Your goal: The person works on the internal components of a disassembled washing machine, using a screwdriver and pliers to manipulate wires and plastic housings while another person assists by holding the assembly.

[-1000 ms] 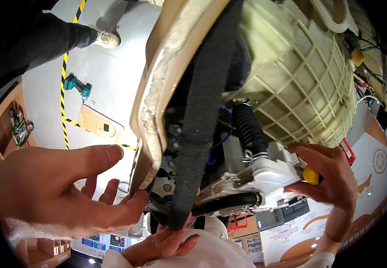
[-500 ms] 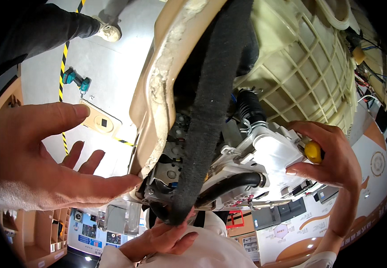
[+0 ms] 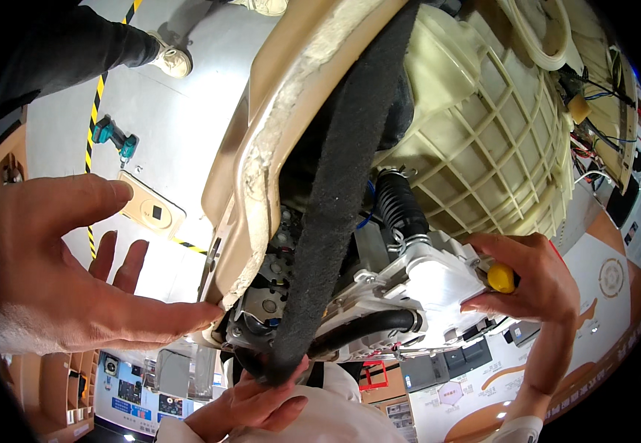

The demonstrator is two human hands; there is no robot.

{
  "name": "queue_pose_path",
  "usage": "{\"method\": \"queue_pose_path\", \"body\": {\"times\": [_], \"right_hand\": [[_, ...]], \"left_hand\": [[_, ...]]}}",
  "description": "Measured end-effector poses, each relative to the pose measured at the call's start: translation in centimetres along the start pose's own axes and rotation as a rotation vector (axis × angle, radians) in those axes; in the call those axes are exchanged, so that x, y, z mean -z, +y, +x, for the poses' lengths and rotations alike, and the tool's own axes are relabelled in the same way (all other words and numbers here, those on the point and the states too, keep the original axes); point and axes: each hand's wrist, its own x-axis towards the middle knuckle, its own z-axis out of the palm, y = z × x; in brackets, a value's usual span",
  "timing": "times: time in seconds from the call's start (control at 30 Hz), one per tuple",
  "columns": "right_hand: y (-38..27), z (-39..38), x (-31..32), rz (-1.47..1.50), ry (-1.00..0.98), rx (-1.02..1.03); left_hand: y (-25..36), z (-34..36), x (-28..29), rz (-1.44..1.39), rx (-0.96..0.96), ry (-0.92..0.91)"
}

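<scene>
A tilted washing machine fills the view, with a cream ribbed tub (image 3: 498, 148) and a beige cabinet edge (image 3: 276, 125). My left hand (image 3: 62, 273) is open, its forefinger tip touching the lower corner of that edge. My right hand (image 3: 534, 284) grips a yellow-handled screwdriver (image 3: 501, 277) against a white plastic housing (image 3: 427, 277) under the tub. A black felt strip (image 3: 335, 199) runs down across the machine. Another person's hand (image 3: 250, 402) holds its lower end.
A black corrugated hose (image 3: 398, 203) and a smooth black hose (image 3: 368, 328) sit by the housing. On the grey floor lie a teal power drill (image 3: 113, 138) and a beige panel (image 3: 150, 210). Someone's shoe (image 3: 172, 60) stands near yellow-black tape.
My left hand has drifted left and spread wider, the forefinger staying at the cabinet corner. My right hand keeps its place on the white housing.
</scene>
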Motion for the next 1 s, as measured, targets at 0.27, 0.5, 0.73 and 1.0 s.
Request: {"method": "queue_pose_path", "body": {"times": [0.27, 0.5, 0.73, 1.0], "right_hand": [[0.1, 0.5, -0.1, 0.049, -0.003, -0.028], [0.3, 0.7, -0.3, 0.022, 0.007, -0.059], [0.6, 0.5, -0.7, -0.011, 0.044, -0.127], [0.8, 1.2, -0.5, -0.036, 0.087, -0.316]], "left_hand": [[0.1, 0.6, 0.5, 0.018, -0.010, -0.009], [-0.3, 1.5, 0.9, 0.026, -0.064, -0.026], [-0.1, 3.0, 1.1, 0.066, -0.107, -0.019], [0.7, 2.2, 0.6, 0.257, -0.141, 0.272]]}}
